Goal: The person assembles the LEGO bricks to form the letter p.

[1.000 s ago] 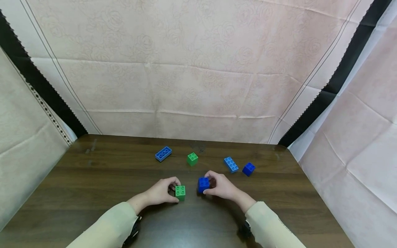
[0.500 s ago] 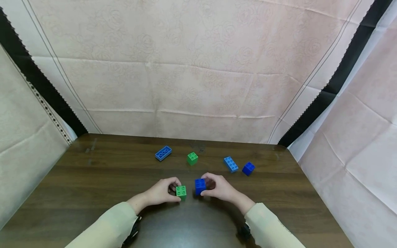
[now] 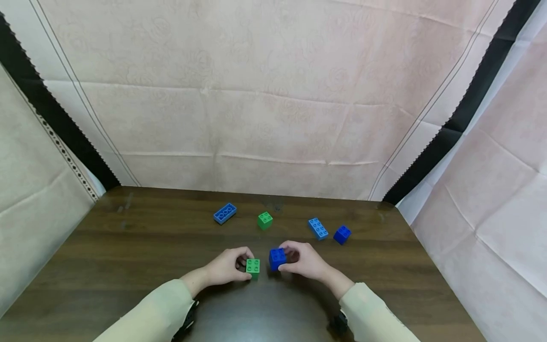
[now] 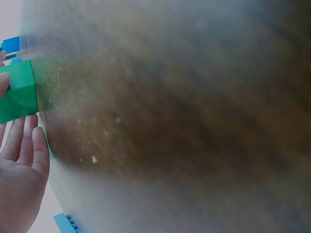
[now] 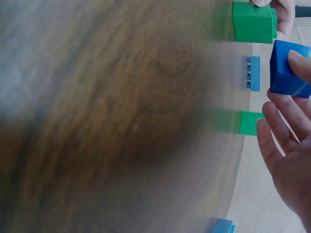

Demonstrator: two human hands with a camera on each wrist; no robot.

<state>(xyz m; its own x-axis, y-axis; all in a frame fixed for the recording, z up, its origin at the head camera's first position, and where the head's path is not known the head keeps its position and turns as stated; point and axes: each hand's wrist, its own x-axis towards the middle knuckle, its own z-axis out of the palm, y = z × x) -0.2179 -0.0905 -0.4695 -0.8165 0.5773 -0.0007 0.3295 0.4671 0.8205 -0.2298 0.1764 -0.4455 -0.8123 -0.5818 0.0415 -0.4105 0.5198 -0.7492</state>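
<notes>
Near the middle of the table, my left hand (image 3: 226, 267) pinches a green toy brick (image 3: 253, 266) between thumb and fingers. In the left wrist view that green brick (image 4: 19, 92) sits at the left edge, very close to the table surface. To its right, my right hand (image 3: 306, 260) holds a dark blue toy brick (image 3: 277, 258). The right wrist view shows this blue brick (image 5: 289, 70) apart from the tabletop, with the thumb on its side. A small gap separates the two held bricks.
Toward the back of the brown table (image 3: 141, 247) lie a blue brick (image 3: 224, 213), a small green brick (image 3: 265, 220), a light blue brick (image 3: 318, 228) and a dark blue brick (image 3: 342, 234). A pale cloth (image 3: 256, 123) hangs behind the table.
My right hand has moved left with the blue brick, closer to the green one. My left hand has shifted slightly right with the green brick. The back bricks stay put.
</notes>
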